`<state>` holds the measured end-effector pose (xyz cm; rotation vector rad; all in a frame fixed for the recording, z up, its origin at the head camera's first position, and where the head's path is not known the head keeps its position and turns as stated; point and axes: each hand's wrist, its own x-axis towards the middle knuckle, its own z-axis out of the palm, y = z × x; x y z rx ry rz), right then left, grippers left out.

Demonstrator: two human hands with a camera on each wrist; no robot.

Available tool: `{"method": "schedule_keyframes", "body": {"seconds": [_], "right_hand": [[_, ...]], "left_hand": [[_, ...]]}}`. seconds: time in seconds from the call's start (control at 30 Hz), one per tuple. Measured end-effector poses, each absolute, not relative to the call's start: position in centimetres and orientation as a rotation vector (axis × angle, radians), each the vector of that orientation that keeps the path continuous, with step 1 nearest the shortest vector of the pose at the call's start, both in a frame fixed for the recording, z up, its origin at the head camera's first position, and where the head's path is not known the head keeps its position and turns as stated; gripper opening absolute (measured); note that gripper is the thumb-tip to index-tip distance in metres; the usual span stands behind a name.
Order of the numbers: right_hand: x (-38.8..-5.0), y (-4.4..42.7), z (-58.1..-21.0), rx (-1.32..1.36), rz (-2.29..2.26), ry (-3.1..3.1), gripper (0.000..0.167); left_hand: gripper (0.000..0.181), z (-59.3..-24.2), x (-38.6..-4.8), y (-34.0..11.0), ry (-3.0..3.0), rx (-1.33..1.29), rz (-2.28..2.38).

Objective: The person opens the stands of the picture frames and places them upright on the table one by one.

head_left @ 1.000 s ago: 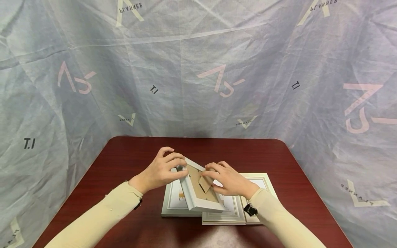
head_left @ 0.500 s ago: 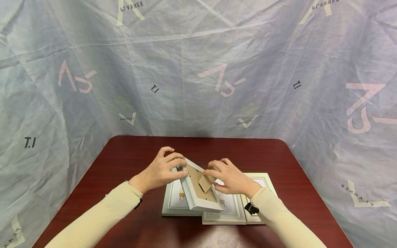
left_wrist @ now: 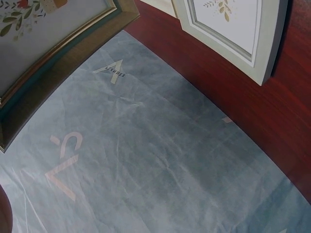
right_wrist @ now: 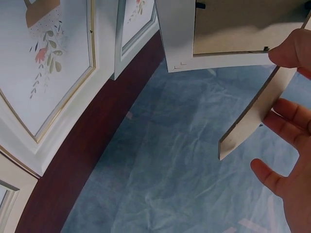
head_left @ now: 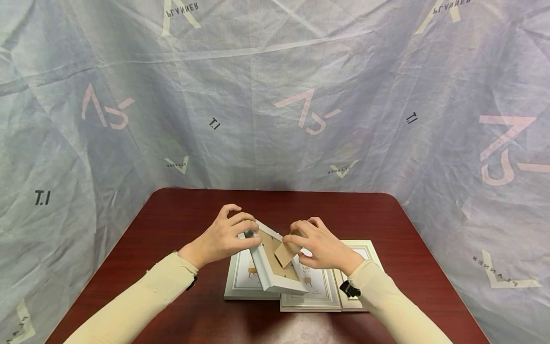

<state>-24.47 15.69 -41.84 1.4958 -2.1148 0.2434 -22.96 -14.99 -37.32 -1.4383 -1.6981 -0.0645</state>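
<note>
A white picture frame (head_left: 267,272) is held tilted above the table, its brown backing board (head_left: 269,243) facing up and toward the right hand. My left hand (head_left: 225,236) grips the frame by its upper left edge. My right hand (head_left: 320,246) pinches the brown flip-out stand (head_left: 287,253) on the back. In the right wrist view the stand (right_wrist: 248,121) sticks out between thumb and fingers, angled away from the frame's back (right_wrist: 243,29). The left wrist view catches the held frame's gold-and-green front border (left_wrist: 73,58), with only a bit of one finger (left_wrist: 4,213) showing.
Other picture frames lie face up side by side under the hands: a pale green-grey one (head_left: 234,291) at left, a cream one (head_left: 331,306) in the middle, another (head_left: 373,251) at right. The dark red table (head_left: 193,205) is enclosed by a grey printed cloth (head_left: 258,95).
The right hand has shifted slightly right, swinging the stand further out from the backing board. The left hand and the tilted frame stay nearly still.
</note>
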Motion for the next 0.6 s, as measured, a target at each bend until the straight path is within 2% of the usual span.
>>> {"method": "schedule_keyframes", "body": {"seconds": [0.6], "right_hand": [[-24.34,15.48,-42.15,1.472,0.207,-2.131,0.053]], "left_hand": [[0.025,-37.4,-22.92,-14.75,-1.673,-1.429,-0.074]]}}
